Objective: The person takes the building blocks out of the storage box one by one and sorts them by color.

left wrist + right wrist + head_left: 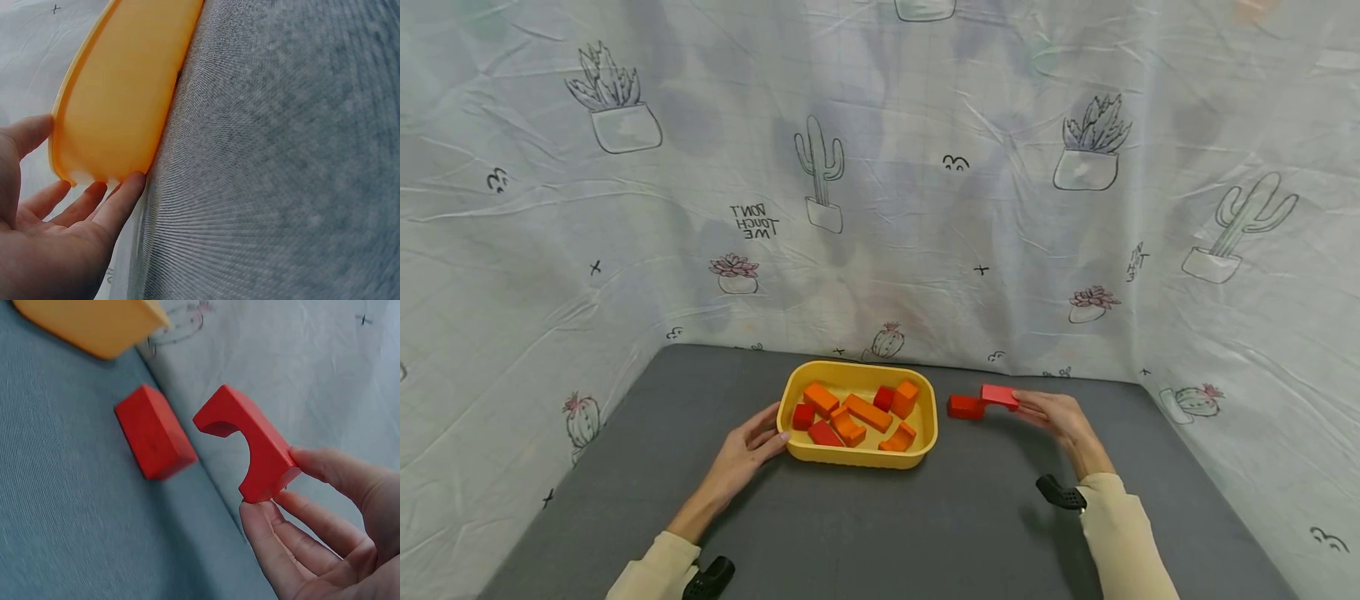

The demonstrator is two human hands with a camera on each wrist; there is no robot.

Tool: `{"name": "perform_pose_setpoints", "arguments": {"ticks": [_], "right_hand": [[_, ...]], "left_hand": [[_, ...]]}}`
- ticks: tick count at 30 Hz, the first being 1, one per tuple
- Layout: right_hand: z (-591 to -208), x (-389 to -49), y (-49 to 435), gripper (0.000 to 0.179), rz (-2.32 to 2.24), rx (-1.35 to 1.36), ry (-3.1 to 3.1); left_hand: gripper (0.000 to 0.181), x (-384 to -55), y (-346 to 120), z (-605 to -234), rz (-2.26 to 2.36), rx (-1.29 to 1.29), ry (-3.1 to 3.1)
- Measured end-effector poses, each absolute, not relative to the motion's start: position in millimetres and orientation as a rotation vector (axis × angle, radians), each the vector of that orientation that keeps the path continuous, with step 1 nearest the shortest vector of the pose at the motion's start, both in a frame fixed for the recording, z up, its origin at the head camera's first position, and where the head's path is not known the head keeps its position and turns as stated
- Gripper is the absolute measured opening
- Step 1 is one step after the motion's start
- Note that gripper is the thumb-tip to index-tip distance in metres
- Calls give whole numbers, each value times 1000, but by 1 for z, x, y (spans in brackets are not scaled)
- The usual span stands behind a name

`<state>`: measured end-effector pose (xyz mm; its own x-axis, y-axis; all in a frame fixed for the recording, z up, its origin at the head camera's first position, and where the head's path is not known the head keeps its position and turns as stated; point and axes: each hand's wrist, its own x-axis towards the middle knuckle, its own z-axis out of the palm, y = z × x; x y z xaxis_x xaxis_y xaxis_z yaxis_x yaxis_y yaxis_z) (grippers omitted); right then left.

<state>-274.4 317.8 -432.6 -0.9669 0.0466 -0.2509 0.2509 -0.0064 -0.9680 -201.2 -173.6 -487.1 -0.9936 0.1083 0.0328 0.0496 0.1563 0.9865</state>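
A yellow plastic tray [861,457] holds several orange and red toy blocks, an orange bar [867,412] and an orange arch block [847,427] among them. My left hand [747,454] holds the tray's left end, thumb at the rim and fingertips against the outer wall [119,94]. To the tray's right, my right hand [1060,419] pinches a red arch block [259,447] by one end between thumb and fingers. The arch block is raised off the table, its curved cutout facing a red rectangular block [153,434] that lies on the table. A gap separates these two blocks.
The grey table [880,533] meets a pale curtain [895,250] printed with cacti, which hangs behind it and along both sides. The tray and the red rectangular block sit near the table's back edge. Dark wrist devices [1060,492] are worn at both sleeves.
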Motion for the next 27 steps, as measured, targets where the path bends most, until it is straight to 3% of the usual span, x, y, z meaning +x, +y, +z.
{"name": "perform_pose_setpoints", "arguments": {"ticks": [21, 27], "right_hand": [[-453, -288, 333, 58, -1831, 349, 2271], [-449, -285, 332, 46, -1749, 300, 2404]], "left_hand": [[65, -201, -172, -489, 2007, 122, 2346], [68, -202, -173, -488, 2020, 124, 2327]]}}
